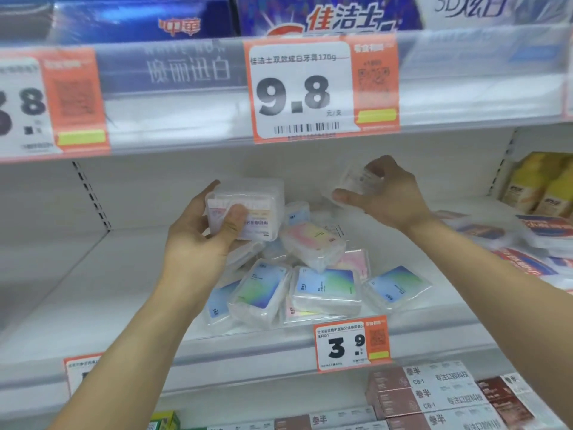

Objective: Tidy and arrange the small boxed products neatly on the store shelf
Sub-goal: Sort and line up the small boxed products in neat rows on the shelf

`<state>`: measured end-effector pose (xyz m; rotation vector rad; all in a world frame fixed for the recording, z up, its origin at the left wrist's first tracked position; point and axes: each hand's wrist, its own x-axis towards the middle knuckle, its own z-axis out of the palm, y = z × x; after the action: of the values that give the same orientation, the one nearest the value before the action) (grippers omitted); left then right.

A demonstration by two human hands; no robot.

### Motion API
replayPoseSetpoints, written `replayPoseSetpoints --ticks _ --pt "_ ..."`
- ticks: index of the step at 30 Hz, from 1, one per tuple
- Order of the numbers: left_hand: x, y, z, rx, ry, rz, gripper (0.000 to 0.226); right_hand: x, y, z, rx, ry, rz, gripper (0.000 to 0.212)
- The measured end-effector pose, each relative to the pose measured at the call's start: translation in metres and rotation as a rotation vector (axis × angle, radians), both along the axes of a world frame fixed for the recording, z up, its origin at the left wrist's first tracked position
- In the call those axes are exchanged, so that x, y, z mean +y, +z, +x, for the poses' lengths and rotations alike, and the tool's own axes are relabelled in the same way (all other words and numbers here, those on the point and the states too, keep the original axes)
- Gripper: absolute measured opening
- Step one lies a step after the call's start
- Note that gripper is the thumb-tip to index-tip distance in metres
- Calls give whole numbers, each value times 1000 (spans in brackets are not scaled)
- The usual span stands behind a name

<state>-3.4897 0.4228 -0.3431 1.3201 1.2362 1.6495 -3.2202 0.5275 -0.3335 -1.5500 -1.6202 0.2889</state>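
While each hand's grip clamps a clear box [248,209], pastel-labelled boxes [313,274] lie jumbled.

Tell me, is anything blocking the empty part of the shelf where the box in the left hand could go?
Nothing visible does. The left hand holds a clear box above the messy pile of boxes. The bare shelf to the pile's left looks open, with nothing between it and the box.
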Motion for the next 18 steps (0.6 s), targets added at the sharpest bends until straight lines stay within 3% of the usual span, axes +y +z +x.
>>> replayPoseSetpoints --ticks 4,6,11,18 --pt "-12 6 -19 0 13 -7 64 -40 26 -17 178 101 51 72" --pt "-19 9 -36 14 11 -12 56 -62 34 -36 113 193 79 73" --pt "-36 10 -92 55 82 -53 49 -102 33 -105 -263 498 254 72" --pt "-57 -18 -165 181 236 -193 43 -109 -12 -215 -348 584 241 59"
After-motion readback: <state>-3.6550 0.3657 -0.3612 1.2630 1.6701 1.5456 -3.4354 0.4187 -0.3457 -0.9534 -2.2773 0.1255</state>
